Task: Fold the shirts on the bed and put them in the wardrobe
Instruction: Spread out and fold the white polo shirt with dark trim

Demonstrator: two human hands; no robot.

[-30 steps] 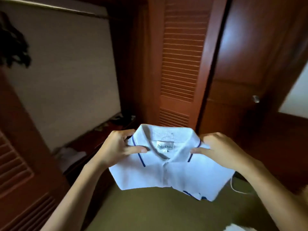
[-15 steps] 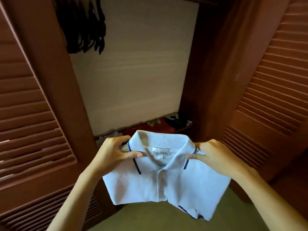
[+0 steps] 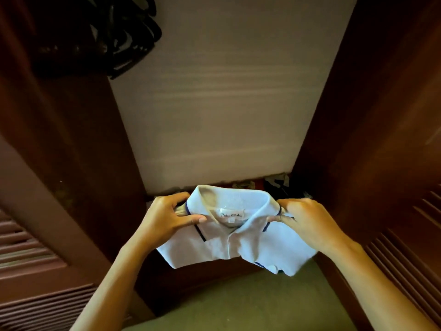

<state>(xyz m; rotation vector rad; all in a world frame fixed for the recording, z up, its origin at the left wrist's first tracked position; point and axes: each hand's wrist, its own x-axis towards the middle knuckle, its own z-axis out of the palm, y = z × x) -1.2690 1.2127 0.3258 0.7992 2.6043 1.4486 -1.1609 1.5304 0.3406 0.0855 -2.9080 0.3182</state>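
In the head view, a folded white cotton polo shirt point(image 3: 241, 244) with navy piping on its collar and a small sewn neck label is held in the air, collar facing up, in front of the open dark red-brown wooden wardrobe point(image 3: 362, 120). It touches no surface. The left hand point(image 3: 167, 218) grips the left side of the collar, thumb on top and fingers curled round the fold. The right hand point(image 3: 307, 223) pinches the right side of the collar in the same way. The lower edge of the shirt hangs over the olive-green floor point(image 3: 238, 304).

Behind the shirt, along the bottom rear edge of the wardrobe, lie some small patterned cloth items point(image 3: 278, 183), too dim to identify. Dark garments point(image 3: 100, 37) hang at its top left corner, against the pale back panel point(image 3: 226, 103). A slatted wooden door point(image 3: 35, 263) stands open on the left, and another point(image 3: 405, 259) on the right.
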